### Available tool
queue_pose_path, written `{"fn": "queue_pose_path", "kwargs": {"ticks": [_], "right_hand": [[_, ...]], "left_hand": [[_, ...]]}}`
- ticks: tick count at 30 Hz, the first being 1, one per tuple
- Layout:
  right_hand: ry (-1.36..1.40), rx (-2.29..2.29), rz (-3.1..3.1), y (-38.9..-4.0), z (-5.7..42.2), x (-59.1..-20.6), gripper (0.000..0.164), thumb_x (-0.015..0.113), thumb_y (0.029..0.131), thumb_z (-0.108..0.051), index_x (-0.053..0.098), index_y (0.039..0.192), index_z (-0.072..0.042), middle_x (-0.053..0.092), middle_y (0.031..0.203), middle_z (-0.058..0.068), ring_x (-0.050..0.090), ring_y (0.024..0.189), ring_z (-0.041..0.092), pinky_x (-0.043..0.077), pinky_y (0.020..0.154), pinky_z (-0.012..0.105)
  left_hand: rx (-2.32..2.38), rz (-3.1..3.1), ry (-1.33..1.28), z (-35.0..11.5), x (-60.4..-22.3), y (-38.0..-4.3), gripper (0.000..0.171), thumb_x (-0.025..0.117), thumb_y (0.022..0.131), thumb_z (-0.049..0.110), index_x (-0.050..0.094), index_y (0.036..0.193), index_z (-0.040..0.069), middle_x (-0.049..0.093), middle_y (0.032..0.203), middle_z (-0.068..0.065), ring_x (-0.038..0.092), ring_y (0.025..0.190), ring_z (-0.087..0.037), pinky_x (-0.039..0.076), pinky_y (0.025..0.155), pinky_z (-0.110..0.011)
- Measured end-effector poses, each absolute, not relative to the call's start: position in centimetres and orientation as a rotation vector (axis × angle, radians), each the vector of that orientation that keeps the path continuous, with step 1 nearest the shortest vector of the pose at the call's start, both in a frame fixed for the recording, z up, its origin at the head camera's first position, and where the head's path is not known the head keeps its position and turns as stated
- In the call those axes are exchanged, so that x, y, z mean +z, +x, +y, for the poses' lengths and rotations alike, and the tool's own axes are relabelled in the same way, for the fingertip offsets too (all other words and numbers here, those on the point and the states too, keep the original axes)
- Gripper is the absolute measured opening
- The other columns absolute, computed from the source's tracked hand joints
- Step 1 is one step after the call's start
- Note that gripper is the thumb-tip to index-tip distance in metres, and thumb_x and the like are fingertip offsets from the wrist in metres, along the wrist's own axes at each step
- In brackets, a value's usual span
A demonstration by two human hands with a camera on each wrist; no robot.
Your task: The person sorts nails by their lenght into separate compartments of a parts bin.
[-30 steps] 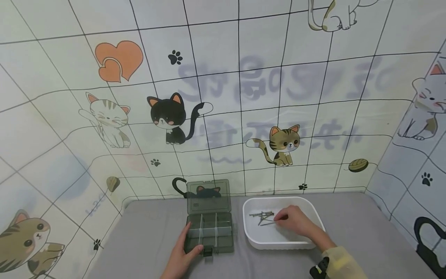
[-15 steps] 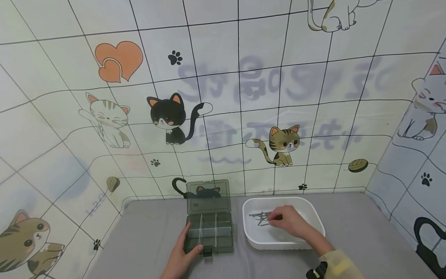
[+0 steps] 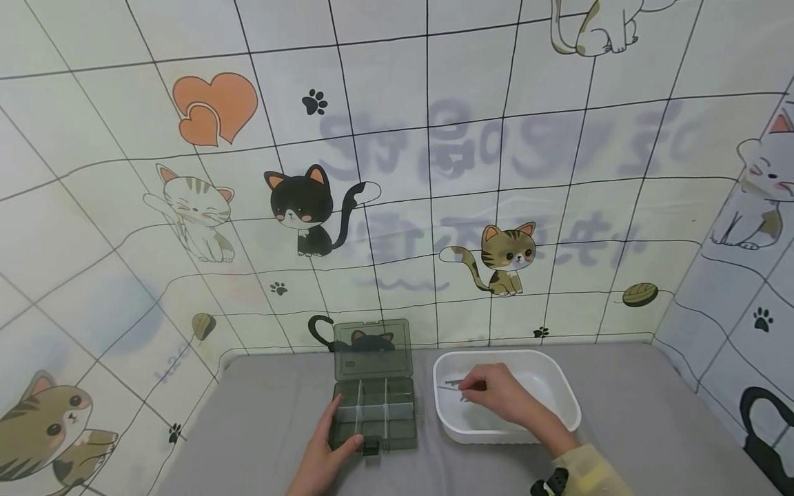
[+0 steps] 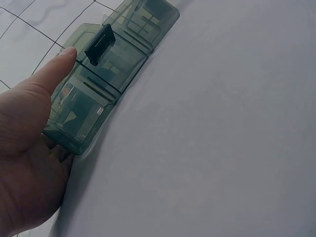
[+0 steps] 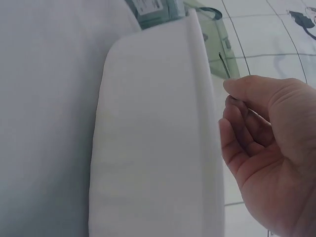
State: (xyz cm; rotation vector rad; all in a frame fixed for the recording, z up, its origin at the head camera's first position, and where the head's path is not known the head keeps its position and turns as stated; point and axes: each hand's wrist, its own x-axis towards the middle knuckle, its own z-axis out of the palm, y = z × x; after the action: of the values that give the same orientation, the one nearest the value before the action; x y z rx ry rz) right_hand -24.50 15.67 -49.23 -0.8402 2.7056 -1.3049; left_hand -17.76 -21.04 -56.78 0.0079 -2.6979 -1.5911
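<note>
A green see-through compartment box [image 3: 400, 435] stands on the table with its lid [image 3: 372, 365] raised behind it. My left hand [image 3: 329, 441] holds its left front corner; in the left wrist view the thumb [image 4: 59, 66] presses the front wall beside the dark latch [image 4: 100, 44]. Over the left half of a white tray [image 3: 484, 434], my right hand [image 3: 499, 396] pinches a thin nail-like metal piece [image 5: 224, 65] between thumb and fingertips. It points left, toward the box. Similar pieces [image 3: 453, 381] lie in the tray, partly hidden behind the fingers.
Grey cloth [image 3: 267, 406] covers the table. The tray stands just right of the box, with a narrow strip of cloth between them. A cat-patterned sheet [image 3: 397, 207] hangs close behind and at both sides.
My right hand has moved left across the tray, and the metal piece it pinches now points left. My left hand and the box stay in place.
</note>
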Motion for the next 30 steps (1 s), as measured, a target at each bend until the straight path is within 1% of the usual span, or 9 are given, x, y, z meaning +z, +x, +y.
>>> {"fn": "queue_pose_path", "kwargs": {"ticks": [6,17,27,30], "right_hand": [[-0.897,-1.334,2.681,-24.4,14.2,-49.0,0.007,0.076,0.09,-0.003,0.078,0.096,0.0,0.071,0.09,-0.005,0.064,0.081,0.005,0.056,0.072,0.025],[-0.991,-1.324,2.663,-24.4,11.6,-49.1,0.005,0.075,0.089,-0.002,0.079,0.093,-0.003,0.071,0.087,-0.006,0.064,0.079,0.004,0.056,0.071,0.025],[-1.015,-1.289,2.646,-23.9,9.7,-49.1,0.007,0.075,0.089,0.002,0.078,0.095,0.001,0.071,0.085,-0.004,0.061,0.076,0.001,0.054,0.067,0.023],[-1.025,-1.252,2.656,-23.8,9.2,-49.1,0.008,0.074,0.09,0.002,0.079,0.096,0.001,0.068,0.085,-0.006,0.058,0.075,0.0,0.052,0.066,0.022]], "left_hand": [[-1.588,-2.698,0.011,-21.1,-56.8,-17.7,0.087,0.077,0.093,0.038,0.031,0.161,0.009,0.029,0.161,-0.031,0.025,0.146,-0.055,0.028,0.109,-0.073],[-1.636,-2.674,-0.003,-21.2,-56.9,-17.7,0.086,0.077,0.093,0.038,0.031,0.161,0.013,0.028,0.162,-0.029,0.023,0.148,-0.052,0.027,0.111,-0.072],[-1.634,-2.661,-0.02,-21.1,-56.9,-17.6,0.086,0.077,0.093,0.037,0.031,0.161,0.013,0.028,0.162,-0.027,0.022,0.148,-0.051,0.026,0.112,-0.072],[-1.641,-2.659,-0.018,-21.1,-56.9,-17.6,0.086,0.077,0.093,0.037,0.031,0.161,0.014,0.028,0.163,-0.027,0.022,0.149,-0.051,0.026,0.112,-0.072]]}}
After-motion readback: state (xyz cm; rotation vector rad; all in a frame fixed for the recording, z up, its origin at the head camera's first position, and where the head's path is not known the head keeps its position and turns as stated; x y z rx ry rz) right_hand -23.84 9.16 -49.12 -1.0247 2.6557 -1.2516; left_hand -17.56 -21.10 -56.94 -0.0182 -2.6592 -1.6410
